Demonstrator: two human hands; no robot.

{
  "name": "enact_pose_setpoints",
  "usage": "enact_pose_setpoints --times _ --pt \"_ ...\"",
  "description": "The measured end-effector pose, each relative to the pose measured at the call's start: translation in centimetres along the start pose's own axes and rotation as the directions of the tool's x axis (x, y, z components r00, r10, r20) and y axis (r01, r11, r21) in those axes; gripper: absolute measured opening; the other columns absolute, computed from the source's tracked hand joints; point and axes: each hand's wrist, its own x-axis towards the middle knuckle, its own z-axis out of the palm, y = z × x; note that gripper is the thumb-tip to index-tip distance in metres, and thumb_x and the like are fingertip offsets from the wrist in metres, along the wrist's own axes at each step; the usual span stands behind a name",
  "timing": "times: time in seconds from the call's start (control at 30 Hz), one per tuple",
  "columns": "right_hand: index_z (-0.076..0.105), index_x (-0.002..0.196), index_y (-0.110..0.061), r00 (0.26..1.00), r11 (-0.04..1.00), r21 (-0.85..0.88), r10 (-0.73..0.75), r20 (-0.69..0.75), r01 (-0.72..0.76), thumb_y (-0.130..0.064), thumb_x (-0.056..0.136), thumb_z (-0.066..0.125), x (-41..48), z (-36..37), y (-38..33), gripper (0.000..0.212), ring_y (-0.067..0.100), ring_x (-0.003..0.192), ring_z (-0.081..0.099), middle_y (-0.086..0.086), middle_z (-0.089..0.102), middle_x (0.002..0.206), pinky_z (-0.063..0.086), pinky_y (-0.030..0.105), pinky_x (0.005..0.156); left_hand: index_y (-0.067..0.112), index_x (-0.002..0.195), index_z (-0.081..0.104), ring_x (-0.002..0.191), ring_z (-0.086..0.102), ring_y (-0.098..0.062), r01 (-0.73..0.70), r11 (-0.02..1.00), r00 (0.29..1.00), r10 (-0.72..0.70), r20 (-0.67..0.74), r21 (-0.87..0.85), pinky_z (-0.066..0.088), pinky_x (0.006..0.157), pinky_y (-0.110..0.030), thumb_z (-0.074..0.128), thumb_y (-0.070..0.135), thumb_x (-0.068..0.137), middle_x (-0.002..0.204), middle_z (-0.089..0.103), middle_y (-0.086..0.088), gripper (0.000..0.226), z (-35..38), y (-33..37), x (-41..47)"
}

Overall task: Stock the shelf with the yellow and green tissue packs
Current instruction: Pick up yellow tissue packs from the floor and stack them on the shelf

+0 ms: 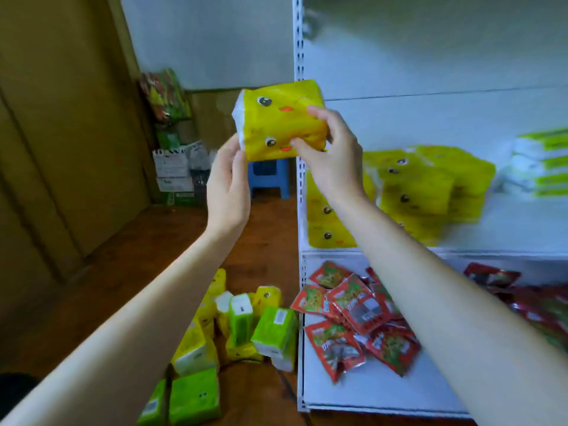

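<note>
Yellow tissue pack (281, 121) gripped by right hand (335, 161), left hand (229, 182) hold at 7 o'clock corner unclear; shelf stack (415, 192) at 4 o'clock.

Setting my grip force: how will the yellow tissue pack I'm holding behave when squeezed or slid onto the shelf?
Probably soft: the yellow tissue pack looks creased where the right hand pinches it. Likely light, since fingertips alone carry it. Its glossy wrapper may slip, but the boxy shape should sit flat on the shelf, not roll.
</note>
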Motion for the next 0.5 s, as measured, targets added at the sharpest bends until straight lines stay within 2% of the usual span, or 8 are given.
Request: enact_pose_setpoints --times 0.03,0.1,0.13,0.2,0.3,0.4,0.5 --pt "0.058 0.119 -0.019 0.999 1.000 -0.019 -0.011 -0.037 0.010 -0.019 0.078 0.071 0.9 -2.0 0.2 0.042 0.011 0.107 0.057 -0.006 0.062 0.119 0.042 0.017 0.086 0.012 0.135 0.046 0.121 0.046 -0.002 -0.032 0.999 0.997 0.028 0.077 0.043 0.034 0.096 -0.005 0.039 0.027 0.098 0.134 0.050 0.004 0.041 1.4 0.9 -0.3" --pt "0.059 0.117 -0.020 0.996 0.998 -0.058 -0.003 -0.094 -0.003 -0.018 0.078 0.071 2.2 -6.5 1.2 0.042 0.009 0.103 0.058 -0.009 0.062 0.114 0.044 0.019 0.088 0.014 0.138 0.042 0.126 0.044 -0.008 -0.108 0.980 0.965 0.063 0.256 0.166 0.034 0.102 -0.015 0.045 0.028 0.096 0.138 0.047 0.002 0.045 4.4 2.0 -1.2" --pt "0.059 0.117 -0.020 0.993 0.996 -0.083 0.009 -0.117 -0.019 -0.019 0.077 0.072 2.8 -8.9 2.1 0.042 0.009 0.102 0.058 -0.011 0.060 0.111 0.045 0.022 0.089 0.015 0.140 0.040 0.129 0.042 -0.013 -0.152 0.965 0.938 0.072 0.340 0.215 0.033 0.104 -0.022 0.047 0.027 0.096 0.140 0.046 -0.001 0.046 6.3 2.9 -1.5" --pt "0.059 0.115 -0.020 0.985 0.988 -0.140 0.038 -0.169 -0.062 -0.021 0.074 0.073 3.2 -13.8 4.1 0.043 0.012 0.101 0.058 -0.012 0.059 0.106 0.046 0.028 0.092 0.015 0.141 0.038 0.133 0.039 -0.018 -0.248 0.927 0.881 0.094 0.464 0.283 0.030 0.105 -0.027 0.049 0.029 0.096 0.142 0.044 -0.004 0.049 9.6 3.8 -2.1" --pt "0.058 0.112 -0.023 0.967 0.973 -0.187 0.088 -0.237 -0.134 -0.022 0.072 0.074 2.6 -20.7 7.4 0.043 0.017 0.101 0.059 -0.006 0.061 0.105 0.047 0.037 0.093 0.019 0.144 0.034 0.137 0.032 -0.021 -0.448 0.822 0.760 0.143 0.634 0.352 0.023 0.111 -0.036 0.039 0.046 0.087 0.148 0.039 -0.002 0.063 13.6 5.2 -3.4" --pt "0.054 0.110 -0.027 0.946 0.958 -0.170 0.178 -0.270 -0.229 -0.019 0.072 0.074 0.5 -25.8 10.8 0.044 0.018 0.096 0.056 0.006 0.061 0.107 0.046 0.037 0.088 0.029 0.148 0.022 0.145 0.015 -0.019 -0.588 0.655 0.674 0.072 0.735 0.475 0.009 0.116 -0.043 0.039 0.056 0.090 0.155 0.023 0.005 0.066 17.3 5.4 -4.5" --pt "0.054 0.109 -0.026 0.926 0.930 -0.163 0.283 -0.249 -0.328 -0.015 0.073 0.076 -1.8 -28.3 13.7 0.043 0.025 0.102 0.058 0.013 0.062 0.112 0.046 0.040 0.090 0.033 0.149 0.016 0.146 0.007 -0.021 -0.583 0.599 0.668 -0.031 0.744 0.549 0.000 0.116 -0.048 0.038 0.057 0.092 0.157 0.017 0.006 0.066 19.5 4.9 -5.3"
